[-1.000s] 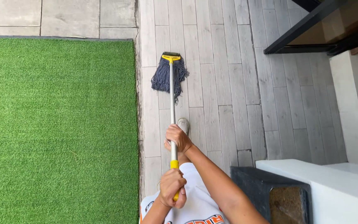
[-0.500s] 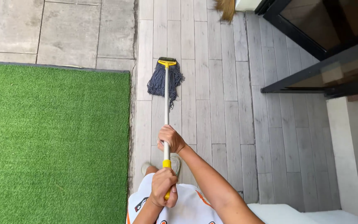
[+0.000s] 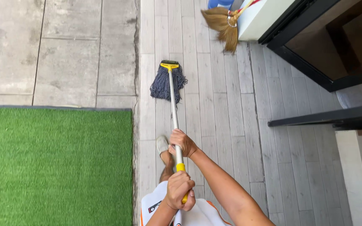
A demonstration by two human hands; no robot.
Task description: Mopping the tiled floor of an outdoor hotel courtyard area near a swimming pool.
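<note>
The person wears a white shirt [image 3: 197, 213] with orange trim along its edges and a small dark printed mark on the chest. Both forearms are bare, without sleeves, watch or bracelet. On the one foot that shows there is a light grey shoe [image 3: 162, 145].

Green turf mat [image 3: 55, 167], straw broom [image 3: 223, 23], grey paving slabs [image 3: 63, 50], black-framed door [image 3: 327, 50].

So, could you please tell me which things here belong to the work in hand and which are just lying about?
In use:
mop, on the plank floor
right hand, on its handle
left hand, on its yellow grip

Lying about:
broom
green turf
stone paving
</note>
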